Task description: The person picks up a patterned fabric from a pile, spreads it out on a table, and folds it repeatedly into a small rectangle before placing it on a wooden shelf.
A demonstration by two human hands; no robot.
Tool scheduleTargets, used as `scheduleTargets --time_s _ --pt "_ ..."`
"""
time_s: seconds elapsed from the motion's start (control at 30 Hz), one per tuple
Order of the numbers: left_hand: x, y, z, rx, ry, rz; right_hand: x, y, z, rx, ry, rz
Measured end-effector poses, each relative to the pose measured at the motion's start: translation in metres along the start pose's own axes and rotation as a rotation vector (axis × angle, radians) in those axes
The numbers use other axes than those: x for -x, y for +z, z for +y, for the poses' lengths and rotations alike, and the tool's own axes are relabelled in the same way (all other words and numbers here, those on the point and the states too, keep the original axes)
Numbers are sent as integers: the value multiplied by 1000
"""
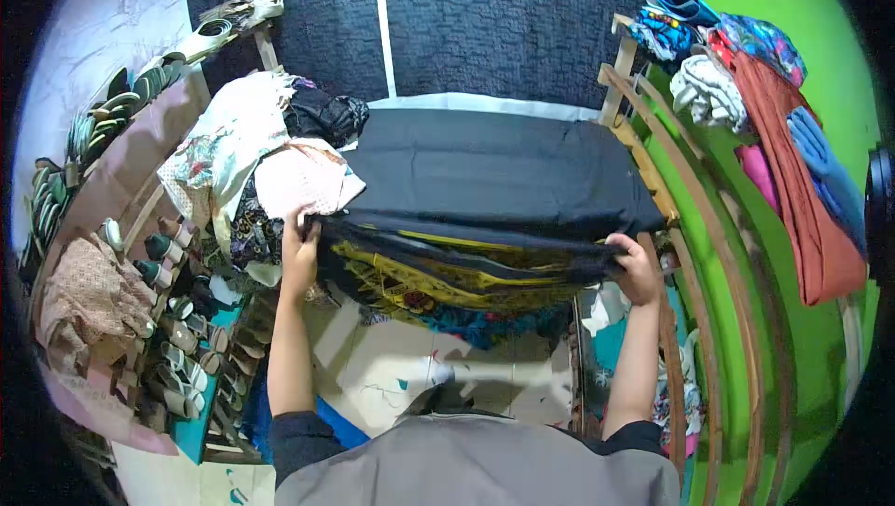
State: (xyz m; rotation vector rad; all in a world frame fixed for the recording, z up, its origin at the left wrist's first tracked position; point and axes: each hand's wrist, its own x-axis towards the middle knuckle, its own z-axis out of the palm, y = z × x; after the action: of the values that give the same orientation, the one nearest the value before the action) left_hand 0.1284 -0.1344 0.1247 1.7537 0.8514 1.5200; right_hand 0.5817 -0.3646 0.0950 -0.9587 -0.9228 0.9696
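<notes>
A black cloth (494, 166) lies spread wide before me, its far part flat and smooth. Its near edge is gripped at the left corner by my left hand (296, 254), fingers curled over it. At the opposite corner my right hand (638, 271) pinches the same edge. Between the two hands, folds of yellow and black patterned fabric (438, 284) sag below the edge, with some blue patterned fabric (494, 322) lowest. A pale pink dotted cloth (306, 180) rests just beyond my left hand, touching the black cloth.
White floral fabric (228, 138) is heaped on the left. Beyond it stand racks of shoes and sandals (177, 366) with a beige cloth (93, 296). On the right, wooden rails (736, 254) run along a green wall, with folded clothes and an orange cloth (792, 198).
</notes>
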Motion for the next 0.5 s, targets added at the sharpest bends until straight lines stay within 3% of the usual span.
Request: scheduleTargets --time_s 0.03,0.13,0.27,0.3,0.33,0.4,0.47,0.5 --pt "-15 6 4 -93 50 22 1 19 -16 -112 -74 43" --pt "-51 39 2 -104 202 242 -26 27 -22 175 -346 74" --pt "-108 78 -14 -104 533 647 -76 37 -16 530 -581 554" --pt "-122 85 -14 59 480 647 -92 44 -24 618 -775 500" --pt "-136 92 -6 40 370 666 -109 44 -25 608 -831 559" --pt "-182 106 -5 -8 576 670 -146 42 -28 583 -949 678" --pt "-231 124 -7 -50 661 663 -194 38 -35 608 -1134 714" --pt "-250 134 1 18 505 588 -223 29 -37 658 -1168 740"
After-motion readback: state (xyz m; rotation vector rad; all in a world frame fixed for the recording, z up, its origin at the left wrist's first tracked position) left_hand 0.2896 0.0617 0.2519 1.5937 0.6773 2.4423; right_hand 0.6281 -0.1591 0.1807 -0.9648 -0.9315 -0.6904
